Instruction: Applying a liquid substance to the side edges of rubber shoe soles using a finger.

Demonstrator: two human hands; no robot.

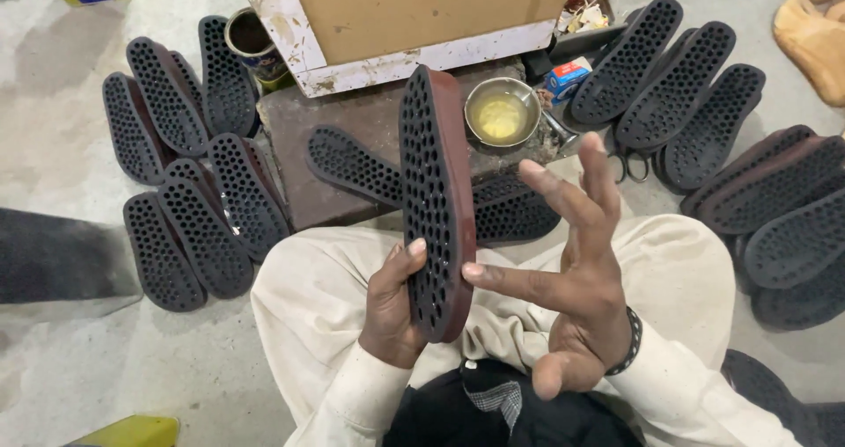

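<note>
Shoemaking workshop: floor-strewn soles (202, 227), glue bowl (502, 113)

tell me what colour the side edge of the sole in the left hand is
Dark reddish-brown along the edge of the sole; its holed face is black. Seen in the head view.

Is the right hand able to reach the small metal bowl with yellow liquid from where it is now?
Probably yes. The right hand is open and holds nothing, with only its thumb touching the sole that the left hand grips. The bowl sits uncovered straight ahead of it on the dark slab, with nothing between.
</note>
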